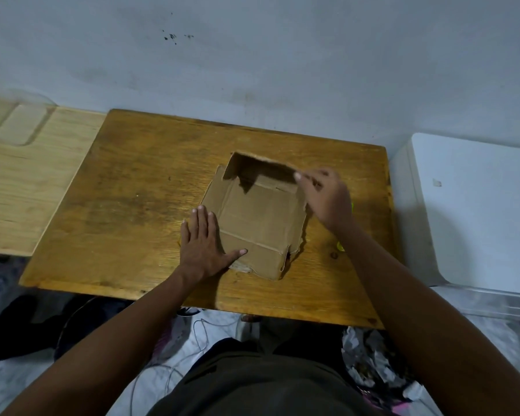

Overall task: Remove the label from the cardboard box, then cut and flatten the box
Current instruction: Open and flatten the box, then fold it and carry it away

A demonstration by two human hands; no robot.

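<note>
Cardboard box [258, 217] sits opened out near the middle of the tabletop [126, 205], a bit toward the right edge; most panels lie flat, but the far panel [261, 168] stands up, throwing shadow on the base. No label visible on the faces showing, so that step looks done, and cuts appear made at the corners. Left hand [203, 241] lies flat, fingers spread, palm down on the box's near-left panel, apparently pinning it so the sheet does not slide. Right hand [324, 195] is at the far-right corner, fingertips pinching the top edge of the raised panel, likely to fold it down. Something yellow-green [339, 246] peeks out under the right forearm; cannot tell what. Flattening seems nearly finished.
</note>
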